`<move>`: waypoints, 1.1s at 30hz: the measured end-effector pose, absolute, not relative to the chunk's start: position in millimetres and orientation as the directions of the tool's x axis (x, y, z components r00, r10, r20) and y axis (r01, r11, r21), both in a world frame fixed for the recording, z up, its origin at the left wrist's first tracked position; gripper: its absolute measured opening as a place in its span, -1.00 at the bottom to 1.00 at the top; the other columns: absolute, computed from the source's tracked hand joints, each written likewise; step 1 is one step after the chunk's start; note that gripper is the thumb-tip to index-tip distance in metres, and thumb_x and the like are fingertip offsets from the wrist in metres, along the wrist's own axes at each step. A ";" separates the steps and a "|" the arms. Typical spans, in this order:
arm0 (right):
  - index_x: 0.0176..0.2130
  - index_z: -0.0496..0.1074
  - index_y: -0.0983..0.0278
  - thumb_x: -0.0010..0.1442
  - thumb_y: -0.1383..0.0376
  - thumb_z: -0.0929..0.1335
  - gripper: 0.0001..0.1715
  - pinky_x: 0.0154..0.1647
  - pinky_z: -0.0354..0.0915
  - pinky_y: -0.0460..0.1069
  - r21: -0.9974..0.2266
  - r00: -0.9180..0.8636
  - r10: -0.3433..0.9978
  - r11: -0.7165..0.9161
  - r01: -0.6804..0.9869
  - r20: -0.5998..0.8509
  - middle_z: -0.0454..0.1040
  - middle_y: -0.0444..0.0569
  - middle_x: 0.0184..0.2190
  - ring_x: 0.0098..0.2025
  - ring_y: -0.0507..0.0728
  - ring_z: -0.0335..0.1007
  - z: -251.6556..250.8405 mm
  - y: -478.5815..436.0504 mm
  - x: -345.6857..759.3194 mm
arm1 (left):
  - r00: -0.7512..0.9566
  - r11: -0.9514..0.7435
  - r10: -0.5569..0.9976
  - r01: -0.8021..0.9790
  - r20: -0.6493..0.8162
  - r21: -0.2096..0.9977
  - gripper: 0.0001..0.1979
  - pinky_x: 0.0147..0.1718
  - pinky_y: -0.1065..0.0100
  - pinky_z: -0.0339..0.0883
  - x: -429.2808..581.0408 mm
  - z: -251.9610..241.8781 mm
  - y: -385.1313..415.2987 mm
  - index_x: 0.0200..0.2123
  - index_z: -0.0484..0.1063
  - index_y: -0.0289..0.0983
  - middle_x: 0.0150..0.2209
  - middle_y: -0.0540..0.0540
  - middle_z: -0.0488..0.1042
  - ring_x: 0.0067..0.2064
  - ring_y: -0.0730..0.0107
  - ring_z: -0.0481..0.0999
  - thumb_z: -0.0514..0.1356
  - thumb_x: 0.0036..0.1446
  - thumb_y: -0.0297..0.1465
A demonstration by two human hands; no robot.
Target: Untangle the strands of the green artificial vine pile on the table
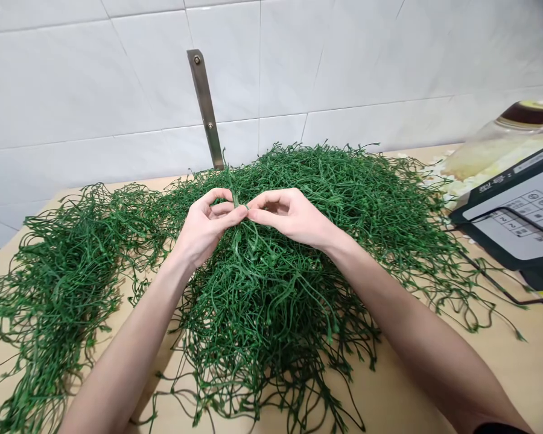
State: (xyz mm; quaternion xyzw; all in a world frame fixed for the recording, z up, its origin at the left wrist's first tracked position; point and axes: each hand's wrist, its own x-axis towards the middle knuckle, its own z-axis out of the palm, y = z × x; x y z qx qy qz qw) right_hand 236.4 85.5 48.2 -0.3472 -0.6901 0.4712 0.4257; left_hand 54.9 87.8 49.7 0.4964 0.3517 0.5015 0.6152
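Pinching one gathered green bunch (234, 194), left hand (207, 224) and right hand (294, 216) are holding fingertips closed; heaped loose strands (75, 271) are lying ungathered around.

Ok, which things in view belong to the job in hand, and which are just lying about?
Seem part of the job:
- left hand and right hand
- green strands pinched between their fingertips
- loose green pile around them

Seemingly unused:
- metal strip, upright near the wall
- lidded clear jar
- dark box with white label
- white bits by the jar
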 end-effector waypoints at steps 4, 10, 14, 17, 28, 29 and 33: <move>-0.46 0.52 0.33 -0.01 0.23 0.50 -0.81 -0.32 0.23 -0.05 -0.978 -0.361 0.910 0.205 -0.035 0.203 0.47 -0.13 -0.51 -0.43 -0.01 0.29 49.7 87.3 236.3 | 0.291 0.032 0.956 -0.263 0.048 0.964 -0.56 -0.46 0.56 0.27 52.3 52.4 88.2 -0.33 0.36 -0.28 -0.55 0.05 0.50 -0.48 0.58 0.47 0.52 -0.25 -0.43; -0.34 0.44 0.32 -0.09 0.30 0.54 -0.70 -0.40 0.18 -0.08 -0.966 -0.423 0.900 -0.009 -0.257 0.104 0.49 -0.17 -0.52 -0.48 -0.05 0.28 52.8 86.2 238.6 | 0.355 0.073 0.935 -0.232 0.014 0.970 -0.59 -0.50 0.54 0.28 50.4 58.2 85.6 -0.31 0.41 -0.31 -0.57 0.05 0.50 -0.51 0.58 0.46 0.51 -0.22 -0.46; -0.12 0.24 0.24 -0.15 0.36 0.56 -0.35 -0.43 0.16 -0.09 -0.936 -0.454 0.890 -0.122 -0.331 0.044 0.54 -0.19 -0.47 -0.49 -0.03 0.30 54.3 84.6 239.9 | 0.394 0.086 0.919 -0.230 0.012 0.969 -0.62 -0.46 0.50 0.34 50.1 55.6 85.5 -0.27 0.47 -0.30 -0.52 0.03 0.54 -0.49 0.54 0.51 0.49 -0.19 -0.48; -0.09 0.23 0.26 -0.07 0.33 0.53 -0.40 -0.43 0.14 -0.09 -0.956 -0.454 0.888 -0.064 -0.288 0.077 0.51 -0.21 -0.49 -0.50 -0.05 0.27 52.8 85.1 238.7 | 0.396 0.114 0.918 -0.224 -0.016 0.968 -0.65 -0.42 0.46 0.37 50.6 51.3 87.6 -0.27 0.54 -0.31 -0.45 -0.02 0.58 -0.46 0.52 0.51 0.49 -0.19 -0.45; -0.20 0.27 0.27 0.01 0.31 0.52 -0.56 -0.21 0.38 -0.04 -0.983 -0.455 0.872 0.137 -0.125 0.180 0.49 -0.18 -0.44 -0.39 -0.02 0.45 52.9 86.0 241.4 | 0.353 0.130 0.932 -0.126 -0.078 0.984 -0.76 -0.43 0.46 0.28 48.9 51.7 90.5 -0.59 0.43 -0.34 -0.50 -0.05 0.54 -0.43 0.51 0.50 0.46 -0.18 -0.44; -0.20 0.28 0.27 0.03 0.32 0.50 -0.60 -0.21 0.40 -0.04 -0.981 -0.452 0.871 0.157 -0.112 0.191 0.47 -0.18 -0.44 -0.39 -0.02 0.46 52.2 86.0 241.1 | 0.353 0.136 0.932 -0.134 -0.081 0.981 -0.73 -0.42 0.45 0.29 49.5 51.2 90.3 -0.59 0.38 -0.32 -0.50 -0.06 0.56 -0.41 0.47 0.53 0.45 -0.17 -0.45; -0.18 0.37 0.33 0.09 0.39 0.44 -0.74 -0.28 0.39 -0.07 -0.970 -0.417 0.879 0.241 -0.028 0.230 0.44 -0.17 -0.43 -0.44 -0.05 0.42 49.4 87.3 239.4 | 0.368 0.182 0.921 -0.113 -0.129 0.977 -0.68 -0.41 0.40 0.32 51.0 49.6 91.1 -0.46 0.33 -0.28 -0.51 -0.05 0.56 -0.46 0.40 0.55 0.45 -0.18 -0.43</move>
